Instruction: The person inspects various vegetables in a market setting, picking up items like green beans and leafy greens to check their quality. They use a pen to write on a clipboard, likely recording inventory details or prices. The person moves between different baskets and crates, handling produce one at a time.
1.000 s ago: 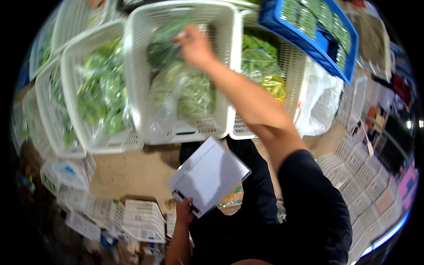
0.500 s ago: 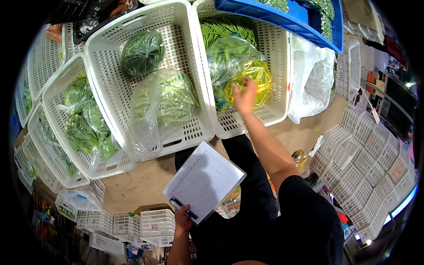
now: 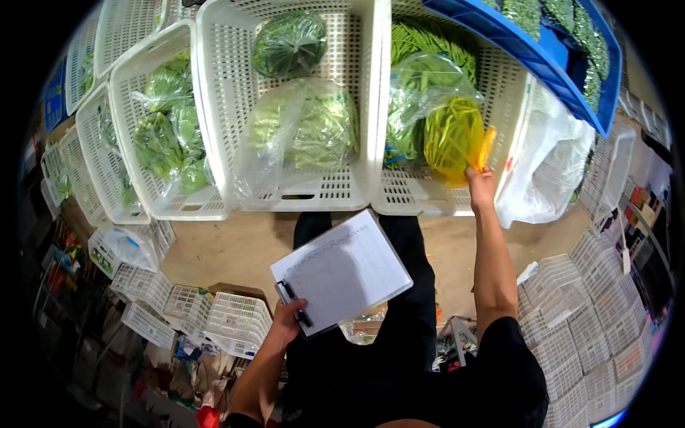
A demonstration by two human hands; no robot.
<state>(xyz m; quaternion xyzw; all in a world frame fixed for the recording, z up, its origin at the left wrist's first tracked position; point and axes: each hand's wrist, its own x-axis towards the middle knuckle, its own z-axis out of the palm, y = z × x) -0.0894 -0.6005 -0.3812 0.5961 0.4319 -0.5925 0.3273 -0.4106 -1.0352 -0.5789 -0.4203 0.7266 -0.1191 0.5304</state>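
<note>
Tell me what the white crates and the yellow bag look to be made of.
White crates: rigid moulded plastic by the look, matt, with regular slotted lattice walls. Yellow bag, gripped by the right hand: thin translucent plastic film, glossy and creased, green beans showing through. The clipboard in the left hand bears white paper, apparently.

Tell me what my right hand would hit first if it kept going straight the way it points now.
Most likely the yellow-tinted bag of beans: your right hand already grips its lower edge and points up into it, inside the white crate.
</note>
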